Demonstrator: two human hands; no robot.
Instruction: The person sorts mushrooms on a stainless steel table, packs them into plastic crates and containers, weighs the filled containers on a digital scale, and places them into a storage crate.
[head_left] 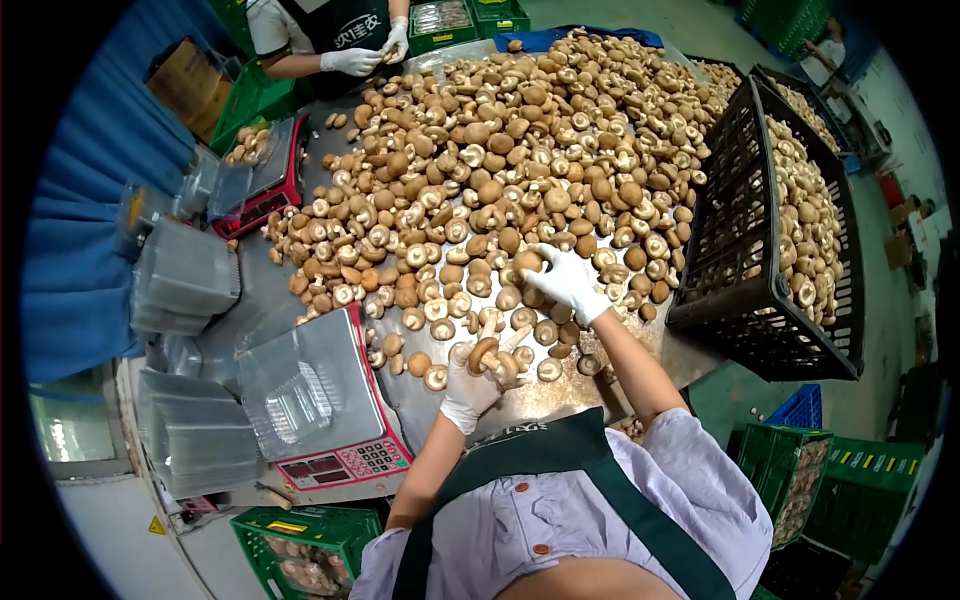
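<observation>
Loose brown mushrooms are heaped over a metal table. My left hand, in a white glove, is closed around mushrooms at the near edge of the heap, with caps and pale stems showing above the fingers. Farther right, my right hand, also gloved, has thumb and fingers on a round brown cap among the other mushrooms. To the left of my left hand, a red-edged scale carries a clear plastic tray.
Stacked clear trays line the left side, near a second scale. A black crate of mushrooms stands at the right edge. Across the table, a co-worker's gloved hands hold something small. Green crates sit below right.
</observation>
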